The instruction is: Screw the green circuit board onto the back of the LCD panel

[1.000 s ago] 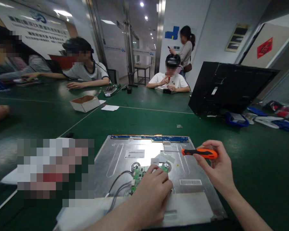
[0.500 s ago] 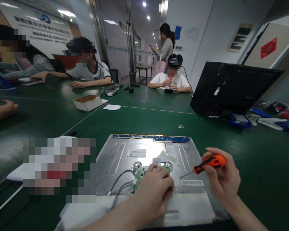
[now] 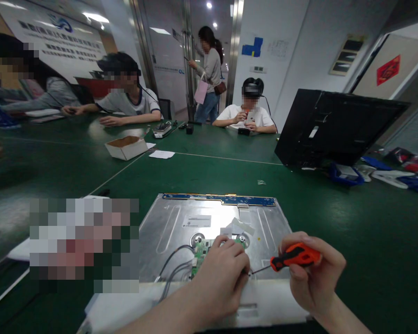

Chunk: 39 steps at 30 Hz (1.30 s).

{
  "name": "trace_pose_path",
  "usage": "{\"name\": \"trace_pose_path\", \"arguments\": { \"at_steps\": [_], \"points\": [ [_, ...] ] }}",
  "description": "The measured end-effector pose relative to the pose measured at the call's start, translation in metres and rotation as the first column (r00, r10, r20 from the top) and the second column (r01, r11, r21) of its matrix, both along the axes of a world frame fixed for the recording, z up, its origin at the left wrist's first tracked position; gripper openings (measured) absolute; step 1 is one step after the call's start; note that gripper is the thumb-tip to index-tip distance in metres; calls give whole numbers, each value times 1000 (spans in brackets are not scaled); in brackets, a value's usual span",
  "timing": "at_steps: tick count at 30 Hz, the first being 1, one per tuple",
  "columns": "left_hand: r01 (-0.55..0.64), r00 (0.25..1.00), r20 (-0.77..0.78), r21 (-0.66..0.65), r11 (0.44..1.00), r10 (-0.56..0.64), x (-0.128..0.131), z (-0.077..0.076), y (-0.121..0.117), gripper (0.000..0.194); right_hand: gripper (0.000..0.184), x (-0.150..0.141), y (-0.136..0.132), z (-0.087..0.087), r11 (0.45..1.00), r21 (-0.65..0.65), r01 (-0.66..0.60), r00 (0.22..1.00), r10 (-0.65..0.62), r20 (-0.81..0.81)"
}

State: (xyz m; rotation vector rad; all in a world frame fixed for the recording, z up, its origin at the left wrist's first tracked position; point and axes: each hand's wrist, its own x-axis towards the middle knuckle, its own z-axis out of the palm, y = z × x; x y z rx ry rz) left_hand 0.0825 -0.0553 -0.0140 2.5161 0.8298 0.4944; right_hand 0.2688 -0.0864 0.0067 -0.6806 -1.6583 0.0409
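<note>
In my right hand is a screwdriver with an orange and black handle, its thin shaft pointing left and slightly down. The tip reaches the thumb side of my left hand. That hand lies over a green circuit board with its fingers curled and pressed together; what they pinch, if anything, is hidden. Under the board is a flat silver metal panel, with a blue circuit strip along its far edge. Grey cables plug into the board's left side. A pale strip covers the panel's near part.
A black monitor stands at the right, near blue and white items. Left of centre is an open white box by a paper. A small plastic bag lies beyond the panel. Several people sit around the green table.
My right hand has moved left and down with the screwdriver, bringing its tip from above the panel to my left fingers. My left hand stays almost still. A person behind has walked left.
</note>
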Motion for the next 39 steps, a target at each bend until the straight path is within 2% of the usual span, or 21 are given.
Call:
{"name": "trace_pose_path", "arguments": {
  "at_steps": [5, 15, 28, 32, 39],
  "points": [
    [6, 1000, -28, 3, 1000, -6, 0, 1, 0, 11, 39, -2, -2, -4, 998, 13, -54, 998, 53, 38],
    [55, 996, -65, 0, 999, -54, -1, 7, 0, 9, 43, 0, -1, -11, 999, 14, -36, 996, 35, 80],
    [59, 993, -107, 91, 994, -49, 1, 5, 0, 6, 42, -5, 2, -1, 996, -8, -91, 989, 91, 118],
    [63, 991, -128, 95, 993, -51, 1, 7, 0, 8, 40, -3, 1, -3, 998, -22, -56, 989, 59, 135],
    [86, 992, -100, 65, 994, -79, -1, 9, 1, 11, 62, -2, -4, -2, 999, -42, 16, 968, -4, 252]
  ]
}}
